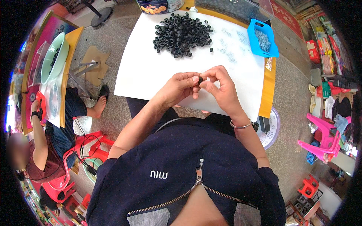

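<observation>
Your counter (pixel 268 94) is the biggest thing here, an orange-edged top that reaches away from both of your hands, and most of it lies under a white sheet (pixel 151 71). Beyond your hands, toward the far edge, a pile of black rings (pixel 181 34) sits heaped on that sheet, well apart from your fingers. Farther off and to the right of your right hand (pixel 222 88), a blue tray (pixel 262 38) holds small metal pieces, and a scatter of small pale parts (pixel 229 49) lies on the sheet between the tray and the pile. A round tin (pixel 156 6) stands past the pile at the far edge. Off to the left of your left hand (pixel 177 87), another person (pixel 39 150) sits at a second counter with a pale green bowl (pixel 52 56) on it.

Your two hands meet over the near part of the sheet, fingertips touching. Your left hand is curled nearly closed, thumb and forefinger pinching a small black ring (pixel 200 79). Your right hand is curled in as well, its fingertips pressed onto the same ring from the other side, so the ring sits gripped between both hands, lifted just above the sheet. A thin bracelet (pixel 241 125) circles your right wrist.
</observation>
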Action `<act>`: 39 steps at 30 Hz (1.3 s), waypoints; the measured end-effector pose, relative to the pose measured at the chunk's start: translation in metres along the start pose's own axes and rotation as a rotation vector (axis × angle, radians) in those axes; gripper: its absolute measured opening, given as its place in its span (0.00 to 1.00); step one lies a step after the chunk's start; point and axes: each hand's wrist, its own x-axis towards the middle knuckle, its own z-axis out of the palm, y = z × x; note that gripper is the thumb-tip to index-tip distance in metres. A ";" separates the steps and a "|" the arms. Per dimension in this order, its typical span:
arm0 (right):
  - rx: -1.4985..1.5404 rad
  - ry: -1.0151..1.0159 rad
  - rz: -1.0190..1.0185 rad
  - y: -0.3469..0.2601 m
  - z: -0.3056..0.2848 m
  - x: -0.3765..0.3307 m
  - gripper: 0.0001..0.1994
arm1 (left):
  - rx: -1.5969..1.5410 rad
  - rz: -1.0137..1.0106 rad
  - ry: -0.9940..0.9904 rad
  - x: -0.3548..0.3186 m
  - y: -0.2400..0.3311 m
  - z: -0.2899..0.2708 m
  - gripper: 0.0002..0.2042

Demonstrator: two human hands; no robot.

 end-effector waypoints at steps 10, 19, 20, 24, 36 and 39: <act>0.181 0.212 0.184 0.000 0.044 0.002 0.15 | 0.287 0.122 0.193 0.005 -0.018 0.027 0.14; 0.089 0.116 -0.074 0.003 0.016 0.016 0.07 | 0.001 0.127 0.111 0.014 0.001 0.013 0.16; 0.078 0.119 -0.084 0.006 0.011 0.019 0.07 | 0.031 0.121 0.113 0.016 -0.001 0.010 0.16; -0.007 0.264 -0.012 0.006 -0.021 0.075 0.07 | 0.086 0.181 0.180 0.022 0.012 -0.002 0.23; -0.552 0.345 -0.498 0.043 -0.068 0.236 0.13 | -0.126 0.184 0.009 0.039 0.015 -0.036 0.14; -0.352 0.013 -0.376 0.040 -0.007 0.181 0.13 | -0.139 0.173 0.004 0.040 0.018 -0.036 0.13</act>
